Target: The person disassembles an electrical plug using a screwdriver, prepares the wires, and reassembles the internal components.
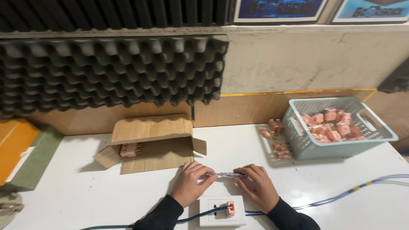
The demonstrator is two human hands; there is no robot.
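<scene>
My left hand (pixel 192 183) and my right hand (pixel 256 185) together hold a thin clear-handled tool like a tester screwdriver (pixel 226 174), lying level between them, one hand at each end. Just below my hands a white wall socket plate (pixel 221 211) lies on the white table (pixel 85 191). A pink plug (pixel 230 208) sits in the plate, and a blue cable (pixel 194 216) runs from it to the left.
An open cardboard box (pixel 149 145) at the left holds pink plugs (pixel 130 149). A pale blue basket (pixel 341 127) at the right is filled with pink plugs, and more lie loose beside it (pixel 277 136). Blue cables (pixel 362 187) cross the right side. Grey foam (pixel 110 72) lines the wall.
</scene>
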